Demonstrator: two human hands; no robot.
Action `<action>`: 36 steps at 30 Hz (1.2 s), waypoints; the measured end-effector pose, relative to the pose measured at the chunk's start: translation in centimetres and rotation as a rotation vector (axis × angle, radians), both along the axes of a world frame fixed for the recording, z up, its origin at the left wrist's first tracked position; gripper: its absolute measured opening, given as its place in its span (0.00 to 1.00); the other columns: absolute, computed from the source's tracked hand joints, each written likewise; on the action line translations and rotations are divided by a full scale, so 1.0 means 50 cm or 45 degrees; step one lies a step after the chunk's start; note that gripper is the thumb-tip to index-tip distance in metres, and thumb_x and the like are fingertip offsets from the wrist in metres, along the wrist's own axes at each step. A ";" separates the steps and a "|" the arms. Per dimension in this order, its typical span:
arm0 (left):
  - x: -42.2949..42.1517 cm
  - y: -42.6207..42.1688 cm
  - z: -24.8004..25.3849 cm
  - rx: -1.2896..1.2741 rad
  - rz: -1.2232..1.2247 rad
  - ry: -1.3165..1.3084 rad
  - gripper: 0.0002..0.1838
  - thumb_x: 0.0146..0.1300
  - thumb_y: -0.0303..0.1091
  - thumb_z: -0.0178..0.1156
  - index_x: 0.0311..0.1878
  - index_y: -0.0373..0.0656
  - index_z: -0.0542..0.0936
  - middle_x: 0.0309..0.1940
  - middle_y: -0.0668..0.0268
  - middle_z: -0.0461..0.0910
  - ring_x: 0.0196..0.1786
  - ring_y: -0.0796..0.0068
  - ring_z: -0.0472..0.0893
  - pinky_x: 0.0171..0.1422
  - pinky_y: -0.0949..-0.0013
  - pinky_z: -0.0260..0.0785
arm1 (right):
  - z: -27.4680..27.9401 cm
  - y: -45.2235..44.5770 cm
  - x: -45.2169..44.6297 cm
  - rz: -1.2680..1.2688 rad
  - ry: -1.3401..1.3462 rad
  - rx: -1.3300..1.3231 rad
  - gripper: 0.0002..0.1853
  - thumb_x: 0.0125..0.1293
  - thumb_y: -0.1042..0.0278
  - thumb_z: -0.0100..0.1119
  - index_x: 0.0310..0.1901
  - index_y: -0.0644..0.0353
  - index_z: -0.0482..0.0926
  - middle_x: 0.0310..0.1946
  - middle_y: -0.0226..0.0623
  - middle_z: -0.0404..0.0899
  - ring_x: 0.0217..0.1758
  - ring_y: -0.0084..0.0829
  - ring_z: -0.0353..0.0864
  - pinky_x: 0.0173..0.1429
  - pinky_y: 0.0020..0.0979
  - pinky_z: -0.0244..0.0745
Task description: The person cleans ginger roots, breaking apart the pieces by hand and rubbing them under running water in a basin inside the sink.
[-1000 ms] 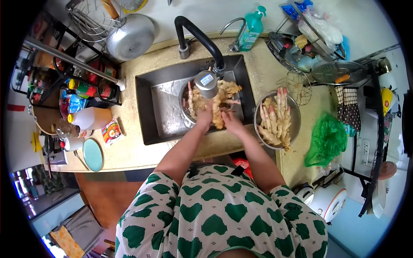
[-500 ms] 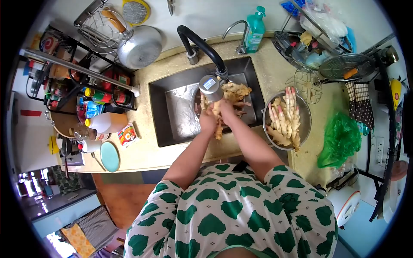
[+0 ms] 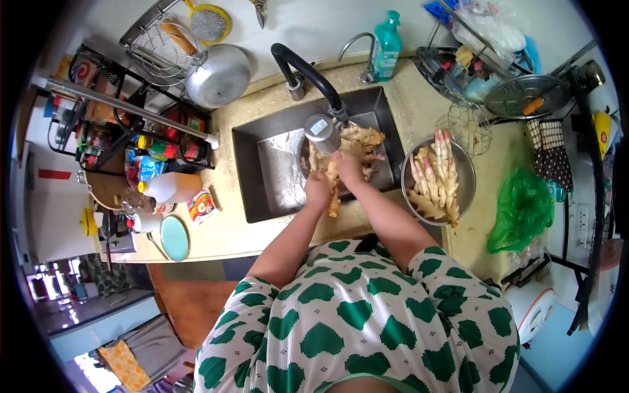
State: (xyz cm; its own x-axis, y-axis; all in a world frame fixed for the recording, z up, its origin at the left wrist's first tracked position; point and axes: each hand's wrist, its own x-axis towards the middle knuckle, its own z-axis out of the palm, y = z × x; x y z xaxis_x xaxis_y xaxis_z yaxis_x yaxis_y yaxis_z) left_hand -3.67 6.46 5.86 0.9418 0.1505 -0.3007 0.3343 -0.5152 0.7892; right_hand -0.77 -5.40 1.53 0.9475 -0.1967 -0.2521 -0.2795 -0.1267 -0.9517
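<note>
As fingers (image 3: 320, 179) grip ginger (image 3: 334, 196) — knobbly, branching — the metal sink (image 3: 270, 178) gleams.

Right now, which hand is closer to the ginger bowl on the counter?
Right. The right hand is over the sink, left of the bowl; the left hand is there too, but farther left.

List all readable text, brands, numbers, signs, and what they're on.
None readable.
Silver cylinder by black tap: sticker too small.
Green pump bottle: label too small.
Packet by teal disc: print blurred.
Other packaging: too small or blurred.
</note>
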 end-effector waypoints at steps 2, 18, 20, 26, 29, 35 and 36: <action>-0.005 -0.015 0.040 0.108 -0.038 -0.030 0.16 0.69 0.39 0.49 0.39 0.33 0.75 0.33 0.41 0.79 0.38 0.39 0.78 0.44 0.50 0.69 | 0.078 -0.021 -0.013 0.076 -0.179 -0.620 0.14 0.72 0.66 0.44 0.35 0.62 0.79 0.31 0.47 0.82 0.36 0.42 0.84 0.40 0.37 0.77; 0.021 0.044 0.038 -1.012 -0.078 0.722 0.15 0.73 0.41 0.45 0.52 0.41 0.73 0.30 0.62 0.79 0.22 0.73 0.75 0.25 0.71 0.71 | 0.084 -0.095 -0.025 0.246 0.405 1.136 0.13 0.73 0.65 0.51 0.56 0.55 0.73 0.53 0.30 0.77 0.51 0.26 0.78 0.55 0.30 0.74; 0.021 0.048 0.024 -0.890 -0.096 0.604 0.15 0.73 0.41 0.45 0.50 0.40 0.74 0.29 0.62 0.79 0.24 0.74 0.77 0.26 0.71 0.72 | 0.064 -0.085 -0.016 0.159 0.410 1.141 0.12 0.72 0.65 0.52 0.54 0.55 0.75 0.53 0.31 0.78 0.49 0.26 0.79 0.53 0.30 0.76; 0.012 0.018 0.026 0.284 -0.326 -0.140 0.14 0.69 0.41 0.52 0.41 0.36 0.75 0.30 0.47 0.81 0.31 0.50 0.82 0.33 0.56 0.72 | 0.016 -0.051 0.003 -0.015 0.432 0.512 0.14 0.71 0.58 0.54 0.49 0.57 0.78 0.41 0.32 0.82 0.39 0.27 0.81 0.43 0.29 0.78; -0.003 -0.017 0.122 0.334 -0.479 -0.159 0.14 0.67 0.41 0.57 0.40 0.37 0.74 0.31 0.46 0.80 0.35 0.43 0.80 0.38 0.51 0.71 | 0.045 -0.068 0.007 -0.092 0.489 0.176 0.15 0.70 0.54 0.54 0.47 0.57 0.78 0.37 0.32 0.81 0.35 0.26 0.79 0.41 0.29 0.76; 0.004 0.002 0.057 0.078 -0.244 -0.101 0.20 0.66 0.47 0.59 0.38 0.34 0.75 0.29 0.46 0.80 0.34 0.51 0.82 0.39 0.56 0.72 | -0.023 -0.050 0.026 -0.378 0.632 0.925 0.16 0.72 0.54 0.50 0.50 0.58 0.74 0.37 0.34 0.78 0.39 0.28 0.75 0.43 0.31 0.72; 0.010 0.008 0.028 0.092 -0.171 -0.088 0.20 0.66 0.47 0.59 0.38 0.34 0.75 0.29 0.46 0.80 0.34 0.51 0.82 0.39 0.56 0.72 | -0.005 -0.028 0.011 -0.300 0.448 0.712 0.16 0.72 0.54 0.50 0.49 0.59 0.73 0.36 0.34 0.77 0.38 0.28 0.75 0.42 0.31 0.72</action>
